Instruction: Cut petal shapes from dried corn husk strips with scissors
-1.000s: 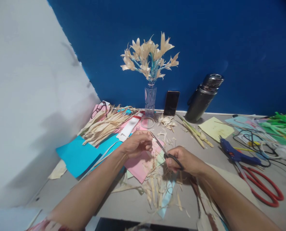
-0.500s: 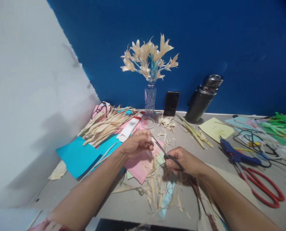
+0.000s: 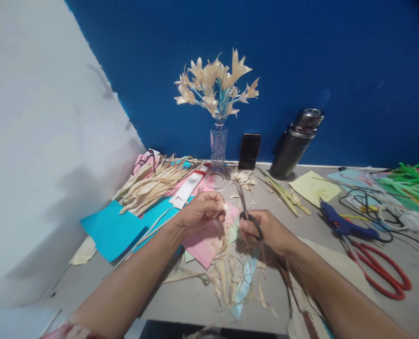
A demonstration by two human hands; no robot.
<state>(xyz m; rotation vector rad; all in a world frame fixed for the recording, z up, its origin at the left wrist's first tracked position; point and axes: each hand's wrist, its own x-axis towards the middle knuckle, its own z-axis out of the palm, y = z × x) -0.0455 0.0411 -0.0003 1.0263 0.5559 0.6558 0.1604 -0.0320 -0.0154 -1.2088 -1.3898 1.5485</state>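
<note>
My left hand (image 3: 204,210) is closed in a pinch on a small pale piece of husk (image 3: 225,206), most of it hidden by the fingers. My right hand (image 3: 264,228) grips a pair of dark-handled scissors (image 3: 244,200), the blades pointing up and away from me. The scissors are apart from the left hand. Beneath both hands lie a pink paper sheet (image 3: 203,245) and scattered husk scraps (image 3: 227,278). Beyond them, pale husk flowers (image 3: 216,80) on blue stems stand in a clear bottle (image 3: 218,149).
Dried husks (image 3: 153,186) and blue paper (image 3: 112,230) lie at left. A phone (image 3: 249,151) and a dark flask (image 3: 294,146) stand by the wall. At right are a blue glue gun (image 3: 343,223), red-handled scissors (image 3: 382,273), cables and green pipe cleaners (image 3: 412,181).
My right hand has swung the scissors away from the left hand, so the blades now point more upright. The left fingers have turned slightly, showing the pale piece more. The view has shifted a little.
</note>
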